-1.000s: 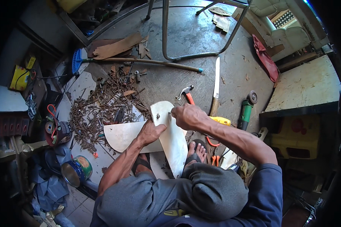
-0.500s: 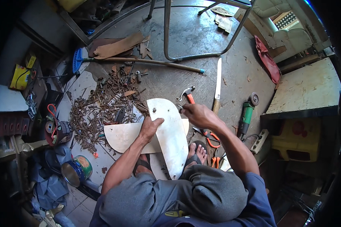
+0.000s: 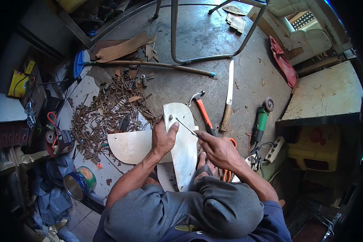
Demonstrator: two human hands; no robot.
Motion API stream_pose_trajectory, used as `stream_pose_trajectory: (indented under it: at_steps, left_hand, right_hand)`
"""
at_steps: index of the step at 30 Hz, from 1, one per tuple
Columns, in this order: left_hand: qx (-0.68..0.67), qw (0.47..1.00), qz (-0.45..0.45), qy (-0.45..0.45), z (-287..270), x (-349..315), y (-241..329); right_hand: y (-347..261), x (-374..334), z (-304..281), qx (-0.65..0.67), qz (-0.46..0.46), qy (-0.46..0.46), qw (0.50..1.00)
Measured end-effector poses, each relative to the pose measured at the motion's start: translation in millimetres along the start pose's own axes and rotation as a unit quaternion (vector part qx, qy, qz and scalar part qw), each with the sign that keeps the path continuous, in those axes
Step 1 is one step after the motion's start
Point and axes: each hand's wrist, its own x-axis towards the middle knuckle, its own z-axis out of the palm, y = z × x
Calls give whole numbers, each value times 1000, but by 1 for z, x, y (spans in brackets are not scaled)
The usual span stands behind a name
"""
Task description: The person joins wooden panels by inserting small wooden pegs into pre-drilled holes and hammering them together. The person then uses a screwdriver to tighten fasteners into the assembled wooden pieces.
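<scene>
My left hand (image 3: pixel 164 137) grips the edge of a whitish panel (image 3: pixel 183 157) with a rounded end, its thumb lying on the face. The panel is held slanted between my knees, and a small dark hole or fitting shows near its top. Closed around a thin metal rod (image 3: pixel 186 127), my right hand (image 3: pixel 221 151) brings the tip over the panel's upper face, near that dark spot. Whether the tip touches the panel, I cannot tell. Beneath, a second whitish panel (image 3: pixel 129 146) of similar shape lies crosswise.
Just beyond my right hand lie a hammer (image 3: pixel 204 115) with an orange handle and a long knife (image 3: pixel 230 90). A green angle grinder (image 3: pixel 261 121) rests further right. At left spreads a heap of rusty nails and screws (image 3: pixel 105 117), below a wooden-handled broom (image 3: pixel 149 63).
My right hand has come down and nearer from beside the hammer, swinging the rod's tip over the panel. The panel has shifted slightly right with my left hand.
</scene>
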Motion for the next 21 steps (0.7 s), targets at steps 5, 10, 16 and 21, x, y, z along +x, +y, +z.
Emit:
stream_pose_trajectory:
  at_steps: [5,10,16,21]
  left_hand:
    - [24,999,15,31,5,-1,-4]
    - [29,999,20,22,4,-2,1]
    - [37,998,49,30,8,-3,4]
    - [46,997,47,31,8,-3,5]
  right_hand:
    - [-21,7,-25,-79,8,-52,995]
    - [-20,11,-26,-82,8,-67,994]
    - [-22,12,-36,-90,29,-85,992]
    - [-28,15,-44,-77,45,-109,990]
